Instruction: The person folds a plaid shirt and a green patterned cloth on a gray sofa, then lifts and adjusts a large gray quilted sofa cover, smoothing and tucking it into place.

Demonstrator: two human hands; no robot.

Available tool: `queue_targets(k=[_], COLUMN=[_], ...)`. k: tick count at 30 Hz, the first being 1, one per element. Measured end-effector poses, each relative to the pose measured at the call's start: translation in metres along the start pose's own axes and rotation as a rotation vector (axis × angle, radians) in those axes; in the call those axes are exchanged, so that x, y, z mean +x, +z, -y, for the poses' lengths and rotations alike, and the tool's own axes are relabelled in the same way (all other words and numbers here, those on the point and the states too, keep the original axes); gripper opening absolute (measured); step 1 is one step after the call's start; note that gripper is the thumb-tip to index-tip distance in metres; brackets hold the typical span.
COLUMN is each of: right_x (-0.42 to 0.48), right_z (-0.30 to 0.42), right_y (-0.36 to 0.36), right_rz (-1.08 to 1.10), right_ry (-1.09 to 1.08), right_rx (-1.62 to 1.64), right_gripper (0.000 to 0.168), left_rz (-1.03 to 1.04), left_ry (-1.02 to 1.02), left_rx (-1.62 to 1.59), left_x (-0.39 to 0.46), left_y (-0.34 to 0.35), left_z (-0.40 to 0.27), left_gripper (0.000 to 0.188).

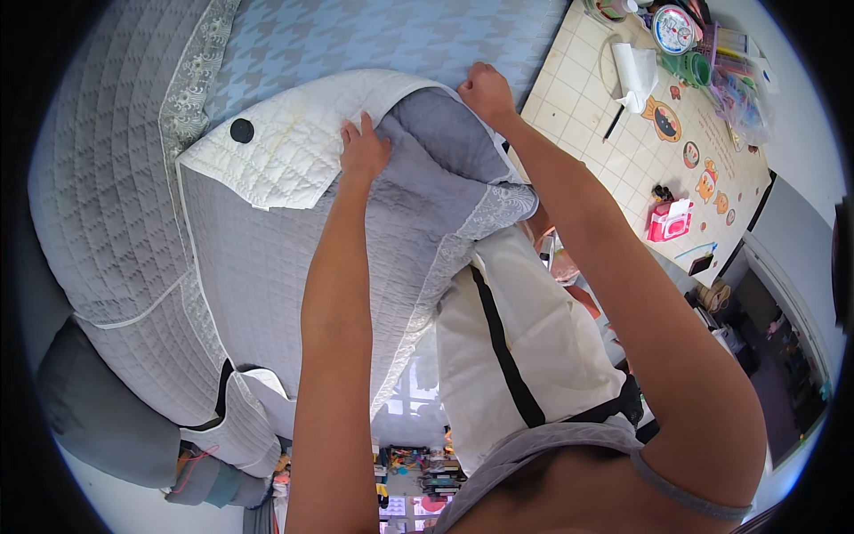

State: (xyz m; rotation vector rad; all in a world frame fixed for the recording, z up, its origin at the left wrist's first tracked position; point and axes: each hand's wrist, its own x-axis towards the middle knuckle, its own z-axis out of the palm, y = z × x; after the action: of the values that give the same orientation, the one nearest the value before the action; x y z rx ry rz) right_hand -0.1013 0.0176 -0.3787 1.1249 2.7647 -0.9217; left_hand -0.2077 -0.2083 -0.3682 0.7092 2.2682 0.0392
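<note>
A grey quilted cover (pixel 287 267) with a lace border lies before me, its far part folded back so that a white quilted underside (pixel 300 133) shows. My left hand (pixel 363 152) rests on the fold where white meets grey, fingers spread. Beyond the cover's right edge, my right hand (pixel 486 93) is curled into a fist above a blue houndstooth-patterned sheet (pixel 400 40); whether cloth is inside it cannot be told. A round black disc (pixel 241 131) lies on the white underside, near its left corner.
A second grey quilted piece (pixel 113 167) covers the left side, above a dark grey cushion (pixel 100 407). At right stands a table with a gridded top (pixel 574 80), bearing a pink wipes pack (pixel 669 220), a white tissue roll (pixel 634 73), a dial clock or scale (pixel 673 30) and jars.
</note>
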Motion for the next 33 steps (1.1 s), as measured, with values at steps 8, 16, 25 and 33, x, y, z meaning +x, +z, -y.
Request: queue_targets(k=[8, 16, 25, 33], right_x=[-0.051, -0.1, -0.284, -0.441], right_z=[-0.015, -0.029, -0.115, -0.201], right_y=[0.001, -0.039, -0.084, -0.074], right_rz=[-0.073, -0.189, -0.24, -0.303], right_ry=[0.089, 0.277, 0.6, 1.17], right_rx=[0.129, 0.389, 0.551, 0.101], right_gripper=[0.013, 0.014, 0.014, 0.016], left_rz=[-0.007, -0.026, -0.317, 0.458], left_ry=[-0.006, 0.026, 0.698, 0.941], left_rx=[-0.008, -0.012, 0.112, -0.229], left_x=[0.002, 0.0, -0.072, -0.24], left_y=[0.004, 0.005, 0.033, 0.142], left_z=[-0.002, 0.003, -0.116, -0.238], left_gripper=[0.074, 0.074, 0.05, 0.033])
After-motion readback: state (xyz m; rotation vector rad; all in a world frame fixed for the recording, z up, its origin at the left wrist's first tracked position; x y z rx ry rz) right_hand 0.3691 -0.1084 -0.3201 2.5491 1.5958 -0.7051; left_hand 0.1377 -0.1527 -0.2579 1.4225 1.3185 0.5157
